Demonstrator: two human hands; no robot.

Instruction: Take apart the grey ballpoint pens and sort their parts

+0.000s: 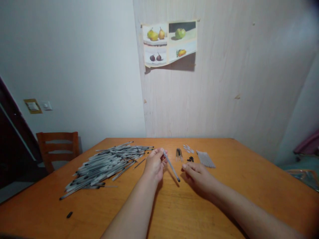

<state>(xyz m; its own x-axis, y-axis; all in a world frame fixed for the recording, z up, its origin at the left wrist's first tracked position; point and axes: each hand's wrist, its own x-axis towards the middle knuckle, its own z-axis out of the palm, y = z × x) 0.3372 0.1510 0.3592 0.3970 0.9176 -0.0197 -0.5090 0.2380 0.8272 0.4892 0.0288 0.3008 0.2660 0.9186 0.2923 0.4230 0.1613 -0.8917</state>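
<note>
My left hand pinches a pen with a pale, see-through barrel. The pen slants down to the right, its black end lowest, above the table. To its right is my right hand, thumb and fingers closed together close to the pen but apart from it. Whatever those fingers hold, if anything, is too small to make out. Just beyond the right hand lie small black pieces and several slim black-and-clear pen parts. A row of clear tubes lies farther right, with small clear pieces behind.
A big heap of similar pens covers the left of the wooden table. One black cap lies near the front left. A wooden chair stands beyond the left edge. The wall with a fruit picture rises behind.
</note>
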